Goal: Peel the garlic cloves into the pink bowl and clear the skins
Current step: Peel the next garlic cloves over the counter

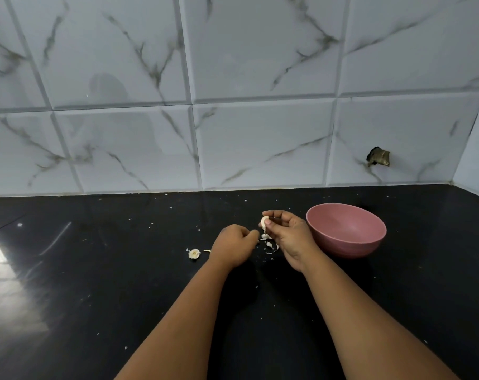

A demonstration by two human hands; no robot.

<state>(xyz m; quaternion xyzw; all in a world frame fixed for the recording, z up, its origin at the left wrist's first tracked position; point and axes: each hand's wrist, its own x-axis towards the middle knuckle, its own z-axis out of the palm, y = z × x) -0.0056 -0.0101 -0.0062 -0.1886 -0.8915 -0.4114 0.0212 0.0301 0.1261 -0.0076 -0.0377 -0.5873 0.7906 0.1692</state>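
Right hand's fingers (pixel 274 215) pinching garlic clove (pixel 264 222), left hand (pixel 234 244) gripping its skin (pixel 263 237), pink bowl (pixel 345 229) just beside

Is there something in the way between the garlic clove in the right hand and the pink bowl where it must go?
Nothing visible blocks it. The right hand pinches the garlic clove just left of the pink bowl, whose open top faces up. Only bare black counter lies around it.

Glossy black countertop (pixel 96 283), meeting marble-look tiled wall at back. On it: pink bowl (pixel 346 230) upright at right; garlic root base (pixel 194 253) left of centre, small stem bit (pixel 207 251) just beside it; curled garlic skins (pixel 271 246) at centre; tiny white skin flecks (pixel 150 224) scattered across surface.
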